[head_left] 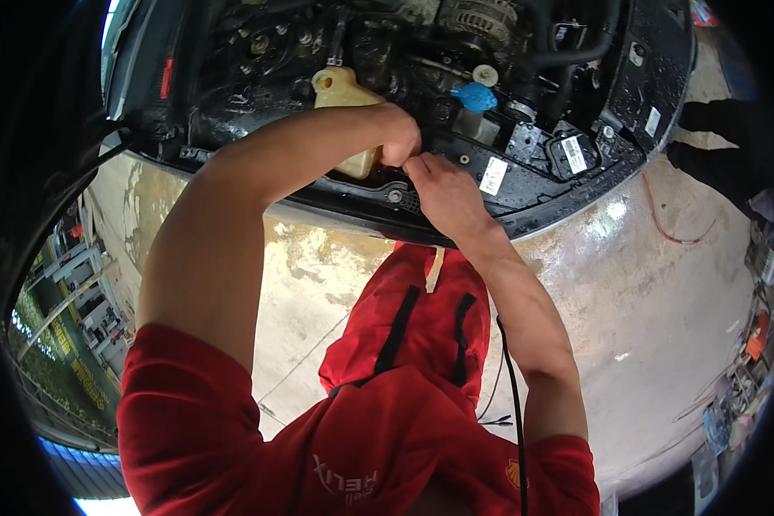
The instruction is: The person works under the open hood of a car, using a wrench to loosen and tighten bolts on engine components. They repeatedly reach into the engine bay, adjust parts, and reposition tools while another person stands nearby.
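A yellowed plastic fluid tank (340,89) sits at the front of an open car engine bay. Against its right side, my left hand (397,136) is bent down with curled fingers, partly hidden from view. My right hand (443,191) comes from below and meets it, thumb and fingers pinched close together. Both hands are just above the black front panel (525,191), beside the tank's lower end. Whatever is between the fingers is too small or too covered to make out.
Right of my hands are a blue cap (476,96), a white label (494,175) and a black box-shaped part (568,155). Another person's dark-clothed leg (714,163) is at the far right. A red hose (666,230) lies on the floor; a black cable (513,387) hangs by my right arm.
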Available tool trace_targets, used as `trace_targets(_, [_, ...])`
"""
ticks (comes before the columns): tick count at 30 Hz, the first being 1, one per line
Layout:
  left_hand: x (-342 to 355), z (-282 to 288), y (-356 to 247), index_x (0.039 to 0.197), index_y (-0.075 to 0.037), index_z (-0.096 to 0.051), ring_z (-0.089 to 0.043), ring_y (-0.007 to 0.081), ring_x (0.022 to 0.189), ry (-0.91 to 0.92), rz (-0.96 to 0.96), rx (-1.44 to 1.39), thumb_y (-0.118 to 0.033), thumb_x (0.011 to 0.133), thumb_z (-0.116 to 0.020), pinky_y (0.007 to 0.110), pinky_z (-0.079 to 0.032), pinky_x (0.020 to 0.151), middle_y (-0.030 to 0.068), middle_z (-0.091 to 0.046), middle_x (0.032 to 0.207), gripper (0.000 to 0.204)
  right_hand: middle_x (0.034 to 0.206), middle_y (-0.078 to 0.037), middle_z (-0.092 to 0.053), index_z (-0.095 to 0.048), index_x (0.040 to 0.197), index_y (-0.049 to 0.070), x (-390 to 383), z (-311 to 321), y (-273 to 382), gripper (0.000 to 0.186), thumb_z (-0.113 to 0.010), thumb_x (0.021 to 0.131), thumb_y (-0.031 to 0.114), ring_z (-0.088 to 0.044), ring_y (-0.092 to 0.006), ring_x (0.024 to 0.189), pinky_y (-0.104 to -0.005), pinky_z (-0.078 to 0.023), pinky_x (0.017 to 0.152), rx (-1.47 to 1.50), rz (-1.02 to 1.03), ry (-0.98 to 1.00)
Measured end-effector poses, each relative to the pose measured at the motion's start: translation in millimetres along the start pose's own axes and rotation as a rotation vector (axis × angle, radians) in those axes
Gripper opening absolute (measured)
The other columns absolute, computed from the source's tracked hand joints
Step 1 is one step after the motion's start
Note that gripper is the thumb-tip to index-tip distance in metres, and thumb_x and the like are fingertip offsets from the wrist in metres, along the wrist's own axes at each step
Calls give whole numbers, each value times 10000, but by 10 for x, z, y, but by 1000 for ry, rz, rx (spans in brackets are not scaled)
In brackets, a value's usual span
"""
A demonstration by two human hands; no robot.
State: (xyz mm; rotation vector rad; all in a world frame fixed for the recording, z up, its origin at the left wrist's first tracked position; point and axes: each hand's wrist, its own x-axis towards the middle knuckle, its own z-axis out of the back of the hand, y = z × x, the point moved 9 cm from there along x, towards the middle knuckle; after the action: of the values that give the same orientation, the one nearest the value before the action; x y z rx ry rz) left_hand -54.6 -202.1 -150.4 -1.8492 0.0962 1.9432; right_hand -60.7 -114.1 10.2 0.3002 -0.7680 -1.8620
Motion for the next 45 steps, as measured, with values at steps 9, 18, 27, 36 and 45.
trace_targets(9, [85,-47,45,1211,-172,-794,-691,282,1077,103,46,109,-208,852,-699,481,-579,897,49,-756,1196,373,986,-139,-690,-642,997,38,370,-394,627,127,-596,898,103,-725,-294,926,-397,-609,739,76,120,-5])
trace_targets(18, [-129,-15,-136,1294,-178,-751,-672,325,1205,85,4,101,-195,807,-773,483,-558,950,108,-735,1290,487,936,-106,-688,-607,1004,49,-103,-31,-73,115,-582,895,73,-717,-281,925,-402,-604,742,17,-66,126])
trace_targets(27, [-61,-37,155,1269,-170,-750,-678,271,1129,39,149,-120,-184,812,-747,427,-557,952,55,-745,1264,457,986,-134,-705,-634,987,32,269,-207,473,127,-593,890,102,-716,-281,998,-377,-625,762,-12,110,-1])
trace_targets(36, [-57,-1,-104,1317,-159,-737,-664,326,1213,50,62,98,-186,828,-767,455,-553,959,101,-709,1346,491,969,-146,-705,-628,1038,33,-52,-26,-163,128,-555,952,92,-723,-346,928,-442,-603,791,53,-95,167])
trace_targets(45, [71,-51,320,1215,-167,-776,-696,302,1082,-71,217,-574,-164,812,-722,435,-561,896,84,-755,1182,406,1034,-150,-693,-628,1091,52,239,-307,227,161,-611,938,101,-713,-360,929,-463,-596,787,130,-46,69])
